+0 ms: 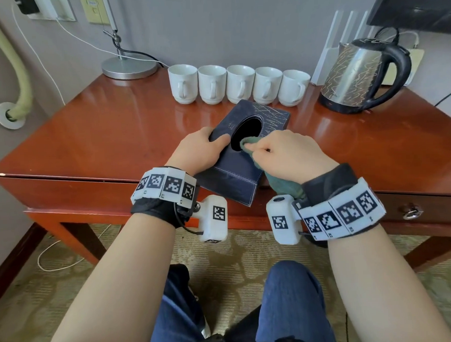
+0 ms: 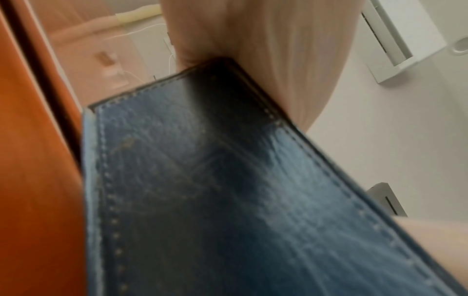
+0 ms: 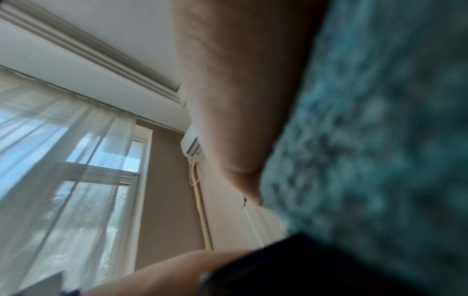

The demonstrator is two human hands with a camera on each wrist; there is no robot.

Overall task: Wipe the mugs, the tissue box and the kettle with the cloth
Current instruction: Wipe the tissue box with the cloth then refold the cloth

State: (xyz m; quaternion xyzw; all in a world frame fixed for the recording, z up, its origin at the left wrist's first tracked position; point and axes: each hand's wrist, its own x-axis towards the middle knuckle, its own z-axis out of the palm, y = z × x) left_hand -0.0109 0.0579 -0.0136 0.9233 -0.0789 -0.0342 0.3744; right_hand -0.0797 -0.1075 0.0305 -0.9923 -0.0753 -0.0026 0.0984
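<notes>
Both hands worked at the counter's [image 1: 90,129] front edge: the left hand [image 1: 195,151] gripped the tissue box [image 1: 234,175] by its near left side, tilting it partly over that edge, while the right hand [image 1: 290,155] pinched the cloth [image 1: 249,144] at the oval opening. Nothing showed in that dark opening, so the stiff, leather-like box was probably light. Five mugs [image 1: 239,84], fragile and seemingly upside down, and the kettle [image 1: 361,76] stood along the back edge.

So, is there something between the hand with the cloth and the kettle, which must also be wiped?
Nothing visible does. The right hand holds the cloth on the tissue box. The kettle stands far right on the table, with bare wood between. The mugs line up left of that path.
</notes>
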